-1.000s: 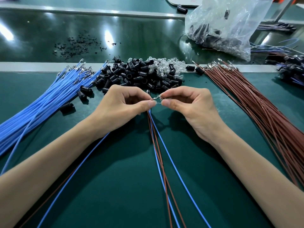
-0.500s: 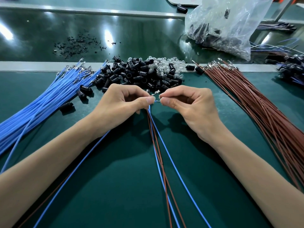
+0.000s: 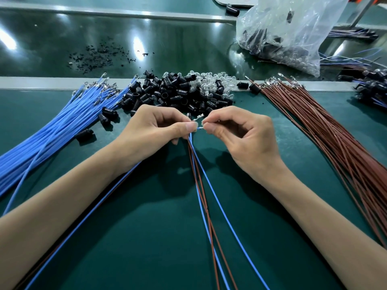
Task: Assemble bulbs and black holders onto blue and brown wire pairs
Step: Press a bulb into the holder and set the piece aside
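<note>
Left hand (image 3: pixel 159 130): thumb and forefinger pinch the upper ends of the thin blue and brown wires (image 3: pixel 202 191); the other fingers are curled.
Right hand (image 3: pixel 240 139): thumb and forefinger pinch the silvery tip of one blue strand, just beside the left thumb.
Wire location: centre of the dark green mat (image 3: pixel 146 237), near the heap of black cylindrical holders (image 3: pixel 173 94).
Long axis: runs from the pinch toward the near edge, fanning out; the ends point away, toward the heap.
Strand count: two blue and two brown in the central fan; one blue and one brown pass beneath the left forearm.
Bare metal terminal (image 3: pixel 199 117): one, tilted up and right.
Stock: loose blue wire bundle (image 3: pixel 48 135) on the left, loose brown wire bundle (image 3: pixel 339 147) on the right, small clear glass bulbs (image 3: pixel 211 81) in the heap; none can be counted.
</note>
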Available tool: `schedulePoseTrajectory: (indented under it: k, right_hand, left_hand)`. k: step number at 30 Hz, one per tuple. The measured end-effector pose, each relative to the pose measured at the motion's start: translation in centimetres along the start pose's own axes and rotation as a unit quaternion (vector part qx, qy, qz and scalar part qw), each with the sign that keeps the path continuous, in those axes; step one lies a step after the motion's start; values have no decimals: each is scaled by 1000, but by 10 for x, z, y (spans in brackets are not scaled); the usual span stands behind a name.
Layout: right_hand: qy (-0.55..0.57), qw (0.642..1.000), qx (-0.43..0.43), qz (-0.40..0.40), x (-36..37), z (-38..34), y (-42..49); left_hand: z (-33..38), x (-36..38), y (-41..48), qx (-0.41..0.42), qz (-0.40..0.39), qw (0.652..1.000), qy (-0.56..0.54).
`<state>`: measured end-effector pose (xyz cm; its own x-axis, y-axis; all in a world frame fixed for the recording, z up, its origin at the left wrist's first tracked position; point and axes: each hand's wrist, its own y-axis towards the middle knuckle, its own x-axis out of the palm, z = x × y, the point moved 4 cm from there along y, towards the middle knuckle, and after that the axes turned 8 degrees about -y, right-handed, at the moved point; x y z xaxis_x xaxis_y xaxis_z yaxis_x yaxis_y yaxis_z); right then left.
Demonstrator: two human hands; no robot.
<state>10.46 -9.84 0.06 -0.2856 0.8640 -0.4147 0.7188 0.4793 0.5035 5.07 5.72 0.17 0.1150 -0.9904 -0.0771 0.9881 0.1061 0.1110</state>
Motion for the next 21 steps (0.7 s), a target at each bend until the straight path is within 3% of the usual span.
schedulePoseTrajectory:
  k: [21]
  right_hand:
    - [42,999,15,14,1,4,1]
  left_hand:
    - [3,2,-1,48,51,996,46]
